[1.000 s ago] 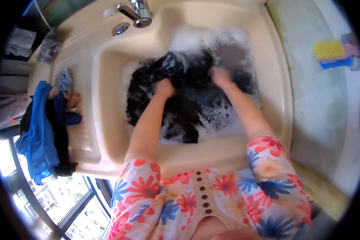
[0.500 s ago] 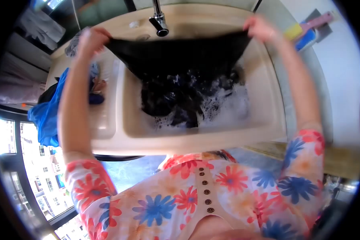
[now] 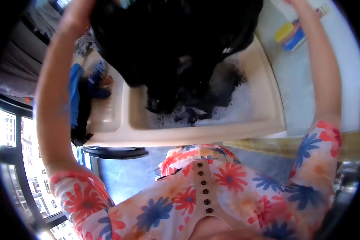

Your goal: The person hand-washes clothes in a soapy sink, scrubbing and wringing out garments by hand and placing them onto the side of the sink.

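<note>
Left hand point(image 3: 76, 16) is raised way up at the top edge, right against the black cloth point(image 3: 176, 36), and it looks clenched on it going by how the thing hangs, though the fingers are blurred and cut off. The cloth is hung above the sink point(image 3: 212, 134), lower end down in the suds point(image 3: 244, 105). Only a sliver of the right hand point(image 3: 293, 1) is shown, so its grip can't be told. Handling-wise: probably soaked, so heavy for its size, limp, kinda slippery with soap, not fragile. Best held by two well-spread edge spots, with a good handful bunched up each side. As for the place, a bright window point(image 3: 40, 176) is seen far left, then a ribbed drainboard point(image 3: 106, 114) with blue cloth point(image 3: 74, 96) and a dark bundle point(image 3: 96, 86) dumped on it, then the beige basin, bluish floor point(image 3: 124, 180) below, and a yellow-and-blue brush point(image 3: 294, 36) off to the right.
</note>
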`<control>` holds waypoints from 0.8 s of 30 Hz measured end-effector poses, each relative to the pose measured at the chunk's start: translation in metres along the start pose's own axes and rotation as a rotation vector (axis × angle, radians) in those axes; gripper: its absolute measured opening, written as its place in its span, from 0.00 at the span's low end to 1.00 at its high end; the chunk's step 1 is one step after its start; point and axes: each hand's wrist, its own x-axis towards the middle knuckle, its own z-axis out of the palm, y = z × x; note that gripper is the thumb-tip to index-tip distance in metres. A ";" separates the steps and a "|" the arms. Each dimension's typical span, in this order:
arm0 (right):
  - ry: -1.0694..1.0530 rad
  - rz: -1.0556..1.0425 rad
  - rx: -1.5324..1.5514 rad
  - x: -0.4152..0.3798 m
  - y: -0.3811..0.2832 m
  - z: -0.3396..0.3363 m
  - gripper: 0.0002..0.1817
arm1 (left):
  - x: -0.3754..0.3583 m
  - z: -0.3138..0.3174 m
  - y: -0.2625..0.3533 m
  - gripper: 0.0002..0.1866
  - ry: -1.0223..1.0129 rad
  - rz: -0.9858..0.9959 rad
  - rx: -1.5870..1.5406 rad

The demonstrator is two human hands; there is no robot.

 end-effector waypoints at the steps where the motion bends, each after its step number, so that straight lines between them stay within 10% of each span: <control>1: -0.183 0.011 -0.063 -0.015 0.032 0.027 0.14 | -0.027 0.035 -0.004 0.11 -0.194 0.110 0.405; 2: -0.364 0.022 -0.123 -0.030 0.062 0.054 0.14 | -0.037 0.060 -0.041 0.15 -0.447 0.167 0.454; 3: -0.605 0.210 -0.170 -0.043 0.087 0.080 0.15 | -0.068 0.096 -0.042 0.20 -0.547 -0.245 0.694; 7: -1.129 0.531 -0.082 -0.104 0.154 0.166 0.15 | -0.125 0.153 -0.140 0.25 -0.990 -0.188 0.890; 10: -1.042 0.491 0.128 -0.095 0.185 0.166 0.14 | -0.094 0.142 -0.132 0.22 -1.011 -0.509 0.583; 17: -0.514 0.291 0.803 -0.060 0.098 0.131 0.15 | -0.048 0.124 -0.109 0.22 -0.152 -0.728 -1.123; 22: -0.773 0.029 0.634 -0.132 0.051 0.273 0.19 | -0.055 0.234 -0.197 0.20 -0.206 -0.754 -0.564; 24: -0.805 0.262 0.774 -0.131 0.070 0.257 0.24 | -0.054 0.233 -0.192 0.19 -0.059 -0.849 -0.352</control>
